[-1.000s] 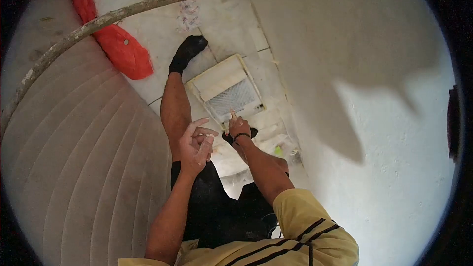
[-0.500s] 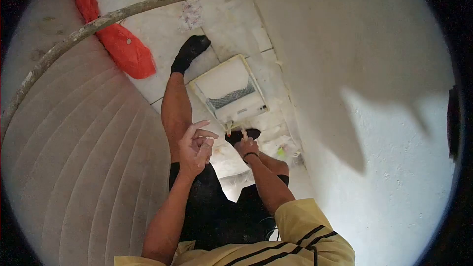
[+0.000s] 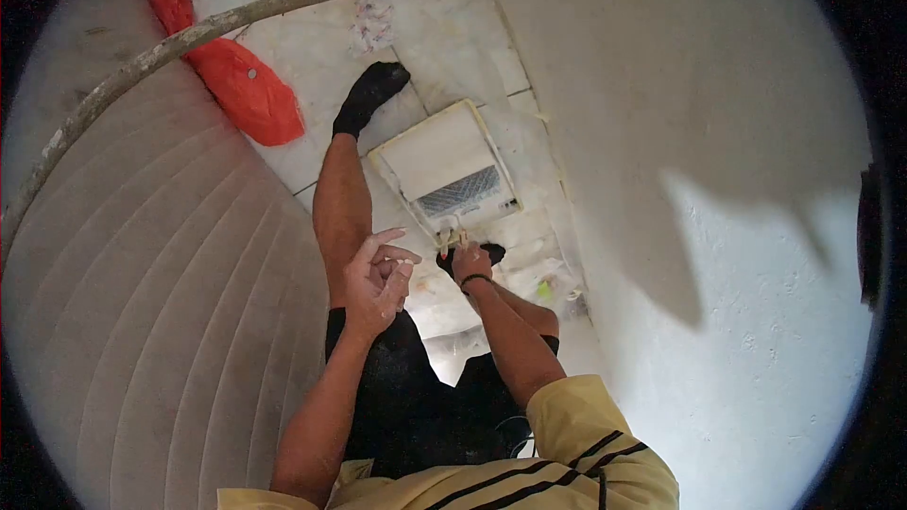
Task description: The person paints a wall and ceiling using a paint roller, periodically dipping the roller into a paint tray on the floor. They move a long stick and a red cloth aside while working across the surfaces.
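My left hand [image 3: 378,283] is raised over my left leg, its fingers curled and the thumb pressed toward them around a small white bit [image 3: 406,266]. White powder coats its fingertips. My right hand [image 3: 469,263], with a dark band on the wrist, reaches down to the near edge of a flat white board or tray [image 3: 444,149] with yellowish edges and a grey patterned patch. Its fingers are drawn together at small pale and reddish bits [image 3: 444,250]; what they grip is too small to make out.
A curved wooden stick [image 3: 217,28] crosses above a red plastic bag [image 3: 250,94] on the tiled floor. A quilted grey surface [image 3: 189,321] rises on the left, a pale wall [image 3: 756,340] on the right. My socked feet [image 3: 370,97] flank the board. A green scrap [image 3: 544,289] lies near the wall.
My right hand has moved slightly forward to the board's near edge, its fingers closing in there. My left hand keeps nearly the same pose. The view has shifted slightly.
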`<state>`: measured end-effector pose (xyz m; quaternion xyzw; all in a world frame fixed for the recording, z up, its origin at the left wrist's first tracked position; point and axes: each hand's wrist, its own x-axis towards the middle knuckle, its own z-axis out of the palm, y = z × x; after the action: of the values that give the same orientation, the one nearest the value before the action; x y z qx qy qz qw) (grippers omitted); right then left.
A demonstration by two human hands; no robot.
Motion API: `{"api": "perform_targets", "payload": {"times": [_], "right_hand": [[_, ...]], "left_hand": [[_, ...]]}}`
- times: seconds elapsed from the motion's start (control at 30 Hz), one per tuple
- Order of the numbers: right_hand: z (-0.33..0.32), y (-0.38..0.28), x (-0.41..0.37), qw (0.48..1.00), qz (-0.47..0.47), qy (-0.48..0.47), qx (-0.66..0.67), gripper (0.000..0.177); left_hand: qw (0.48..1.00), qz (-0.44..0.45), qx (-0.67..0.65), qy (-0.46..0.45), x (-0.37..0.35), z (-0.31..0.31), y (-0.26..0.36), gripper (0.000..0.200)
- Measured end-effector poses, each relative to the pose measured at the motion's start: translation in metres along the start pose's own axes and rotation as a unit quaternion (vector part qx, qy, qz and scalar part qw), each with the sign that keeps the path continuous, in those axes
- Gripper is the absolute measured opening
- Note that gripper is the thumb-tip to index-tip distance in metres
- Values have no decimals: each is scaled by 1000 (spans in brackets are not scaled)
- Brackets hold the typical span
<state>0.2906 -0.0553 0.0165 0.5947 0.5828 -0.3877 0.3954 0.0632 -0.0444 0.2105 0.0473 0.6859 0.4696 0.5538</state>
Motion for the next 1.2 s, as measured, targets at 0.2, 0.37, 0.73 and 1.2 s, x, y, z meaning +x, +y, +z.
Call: {"api": "perform_targets", "payload": {"times": [0.2, 0.37, 0.73, 1.2], "right_hand": [[-3, 41, -25, 997, 57, -56, 12, 52], [-9, 61, -46, 998, 15, -34, -58, 48], [1, -8, 18, 997, -40, -46, -40, 49], [-40, 43, -54, 998, 16, -42, -35, 47]], "left_hand": [[1000, 3, -5, 4, -1, 0, 5, 39], [999, -5, -42, 9, -1, 0, 7, 38], [1000, 6, -6, -2, -2, -2, 1, 41], [1000, 0, -9, 0, -1, 0, 4, 39]]}}
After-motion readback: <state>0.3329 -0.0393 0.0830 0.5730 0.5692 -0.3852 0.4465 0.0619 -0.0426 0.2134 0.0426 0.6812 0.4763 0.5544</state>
